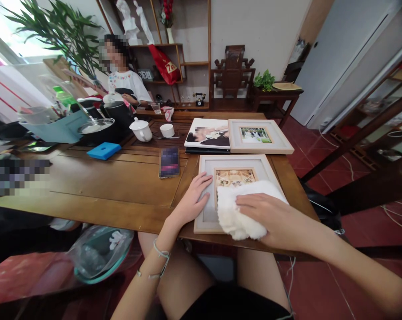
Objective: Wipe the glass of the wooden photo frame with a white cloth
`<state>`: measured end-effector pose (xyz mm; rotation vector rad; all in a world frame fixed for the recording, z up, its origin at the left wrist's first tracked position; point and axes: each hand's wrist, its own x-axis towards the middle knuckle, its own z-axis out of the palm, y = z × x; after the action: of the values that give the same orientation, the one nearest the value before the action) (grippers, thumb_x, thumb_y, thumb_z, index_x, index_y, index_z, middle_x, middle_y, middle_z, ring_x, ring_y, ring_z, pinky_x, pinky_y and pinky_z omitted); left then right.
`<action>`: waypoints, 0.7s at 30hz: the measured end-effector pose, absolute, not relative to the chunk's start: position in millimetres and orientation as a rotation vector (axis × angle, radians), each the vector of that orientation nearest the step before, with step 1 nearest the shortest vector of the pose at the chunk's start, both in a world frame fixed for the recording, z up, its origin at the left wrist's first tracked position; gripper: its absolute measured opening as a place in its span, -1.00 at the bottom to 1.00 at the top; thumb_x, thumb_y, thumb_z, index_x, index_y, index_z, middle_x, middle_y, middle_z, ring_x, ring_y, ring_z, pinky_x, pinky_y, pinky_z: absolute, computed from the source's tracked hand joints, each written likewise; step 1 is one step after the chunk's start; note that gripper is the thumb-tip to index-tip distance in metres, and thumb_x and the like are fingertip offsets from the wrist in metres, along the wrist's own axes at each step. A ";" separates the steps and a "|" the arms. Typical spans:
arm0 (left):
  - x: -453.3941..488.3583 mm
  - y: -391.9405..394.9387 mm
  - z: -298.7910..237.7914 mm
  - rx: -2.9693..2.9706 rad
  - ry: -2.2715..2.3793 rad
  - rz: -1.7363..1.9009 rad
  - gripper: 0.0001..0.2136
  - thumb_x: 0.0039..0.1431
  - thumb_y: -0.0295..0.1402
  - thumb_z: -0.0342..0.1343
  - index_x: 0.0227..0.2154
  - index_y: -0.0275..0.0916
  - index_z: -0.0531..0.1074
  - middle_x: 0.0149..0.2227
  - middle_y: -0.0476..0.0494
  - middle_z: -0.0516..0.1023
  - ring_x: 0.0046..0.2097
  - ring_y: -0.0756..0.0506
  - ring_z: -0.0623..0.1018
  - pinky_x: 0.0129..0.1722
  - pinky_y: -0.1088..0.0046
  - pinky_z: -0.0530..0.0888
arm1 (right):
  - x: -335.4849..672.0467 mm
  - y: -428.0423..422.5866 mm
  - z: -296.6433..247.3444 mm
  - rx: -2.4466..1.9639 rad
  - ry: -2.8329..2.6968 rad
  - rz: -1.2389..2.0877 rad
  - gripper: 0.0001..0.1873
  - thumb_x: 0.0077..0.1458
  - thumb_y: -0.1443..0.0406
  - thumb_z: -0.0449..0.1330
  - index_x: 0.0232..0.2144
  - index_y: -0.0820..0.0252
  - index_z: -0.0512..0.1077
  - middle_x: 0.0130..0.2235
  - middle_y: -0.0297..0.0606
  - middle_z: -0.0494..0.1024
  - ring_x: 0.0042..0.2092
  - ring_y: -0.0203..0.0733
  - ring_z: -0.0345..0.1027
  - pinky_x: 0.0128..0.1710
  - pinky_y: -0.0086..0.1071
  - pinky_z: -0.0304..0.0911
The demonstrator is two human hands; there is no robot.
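Photo frame [236,175]: L edge under L hand [194,196], thumb apart; R hand [269,218] atop cloth [232,209] across it, fingers tog., grip unclear.

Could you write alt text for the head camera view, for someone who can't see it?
A person's right hand presses a white cloth onto a framed picture while the left hand rests on its left edge. The picture lies on a wooden table, near a second framed picture, a phone and a white cup; another person is across the table.

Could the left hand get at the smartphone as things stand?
Probably yes: the left hand rests on the left edge of the near picture frame, and nothing visible stands between it and the smartphone.
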<state>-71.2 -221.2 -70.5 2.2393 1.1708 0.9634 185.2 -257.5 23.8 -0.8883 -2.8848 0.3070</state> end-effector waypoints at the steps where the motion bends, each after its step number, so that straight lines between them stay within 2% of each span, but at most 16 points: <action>1: -71.1 -221.7 -69.6 2.241 1.172 0.953 -0.58 0.27 -0.45 -0.06 0.18 -0.22 0.28 0.25 -0.26 0.28 0.35 -0.23 0.10 0.32 -0.04 0.08 | 193.0 -252.7 21.9 -0.942 -2.868 0.270 -0.58 -0.13 0.47 0.15 -0.14 0.28 0.48 0.00 0.00 0.53 0.04 0.07 0.39 0.06 -0.11 0.28; 4: -71.2 -222.1 -68.0 2.246 1.170 0.937 -0.56 0.23 -0.49 -0.06 0.18 -0.23 0.28 0.26 -0.26 0.27 0.36 -0.23 0.09 0.33 -0.04 0.07 | 214.0 -230.1 11.6 -1.057 -2.818 0.141 -0.51 -0.15 0.48 0.11 -0.08 0.29 0.46 0.04 0.03 0.51 0.09 0.12 0.36 0.09 -0.05 0.27; 9: -71.9 -221.8 -68.5 2.267 1.166 0.916 -0.52 0.18 -0.56 -0.10 0.18 -0.26 0.28 0.27 -0.27 0.25 0.36 -0.23 0.07 0.33 -0.04 0.07 | 228.4 -179.4 -7.1 -1.255 -2.700 -0.107 -0.48 -0.08 0.45 0.10 0.00 0.47 0.38 0.17 0.23 0.34 0.21 0.23 0.20 0.15 0.03 0.18; 12: -71.9 -222.1 -68.6 2.270 1.169 0.913 -0.51 0.17 -0.57 -0.11 0.18 -0.27 0.27 0.27 -0.27 0.25 0.36 -0.23 0.07 0.33 -0.04 0.07 | 216.9 -157.5 -7.2 -1.304 -2.657 -0.124 -0.46 -0.09 0.51 0.06 0.02 0.43 0.38 0.15 0.15 0.38 0.23 0.25 0.16 0.15 0.04 0.16; 14: -71.8 -222.3 -68.3 2.269 1.167 0.914 -0.50 0.17 -0.57 -0.11 0.19 -0.27 0.27 0.27 -0.28 0.25 0.36 -0.23 0.07 0.33 -0.05 0.08 | 200.9 -148.7 -2.9 -1.256 -2.636 -0.057 -0.48 -0.07 0.53 0.04 0.00 0.37 0.41 0.09 0.08 0.46 0.19 0.22 0.21 0.10 0.01 0.21; 17: -71.6 -222.1 -67.6 2.272 1.163 0.916 -0.49 0.16 -0.57 -0.10 0.19 -0.26 0.27 0.26 -0.28 0.25 0.36 -0.25 0.08 0.32 -0.07 0.08 | 168.8 -141.1 4.3 -1.061 -2.636 0.063 -0.52 -0.03 0.53 0.04 -0.02 0.33 0.42 0.06 0.03 0.49 0.16 0.15 0.26 0.09 -0.07 0.22; 21: -70.3 -221.8 -65.5 2.279 1.186 0.908 -0.49 0.14 -0.56 -0.09 0.18 -0.27 0.29 0.26 -0.29 0.24 0.34 -0.28 0.09 0.32 -0.08 0.05 | 128.9 -137.5 6.4 -0.825 -2.728 0.181 -0.51 -0.03 0.55 0.05 -0.01 0.37 0.41 0.05 0.03 0.49 0.20 0.12 0.19 0.13 -0.11 0.13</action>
<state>-70.3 -221.8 -65.5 2.2787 1.1865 0.9081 128.9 -137.5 6.4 -0.8249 -2.7281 0.1811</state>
